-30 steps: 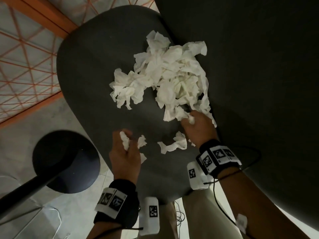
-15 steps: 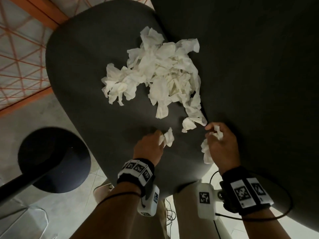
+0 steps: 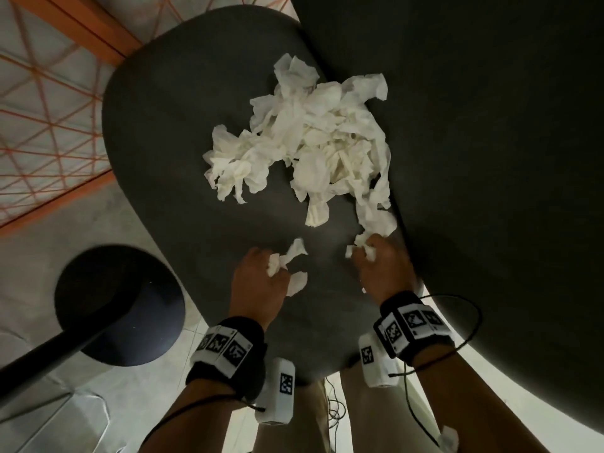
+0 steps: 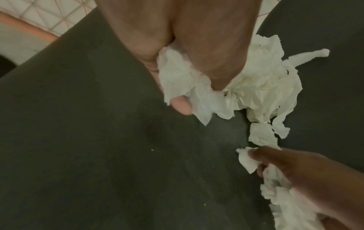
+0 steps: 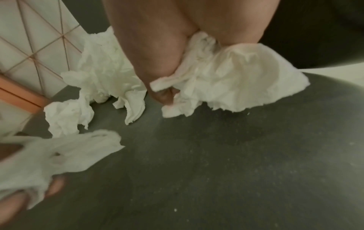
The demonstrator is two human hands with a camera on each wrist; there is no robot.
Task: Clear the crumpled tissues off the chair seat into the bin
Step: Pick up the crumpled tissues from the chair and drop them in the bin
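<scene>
While both hands are hovering low over the chair seat (image 3: 163, 132), the left hand (image 3: 258, 282) and right hand (image 3: 382, 266) are each clutching tissue scraps, the tissue pile (image 3: 313, 138) lying just beyond their fingers

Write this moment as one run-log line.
left hand: holds tissue scraps | right hand: holds tissue scraps | tissue pile: on chair seat

I see one dark chair seat (image 3: 170, 132) below me. On it lies one big heap of crumpled white tissues (image 3: 313, 142); its separate sheets tangle together, so I cannot count them. My two hands are here: my left hand (image 3: 258, 286) grips one wad, my right hand (image 3: 382, 266) another. One round black stool (image 3: 121, 305) stands beside the chair.
</scene>
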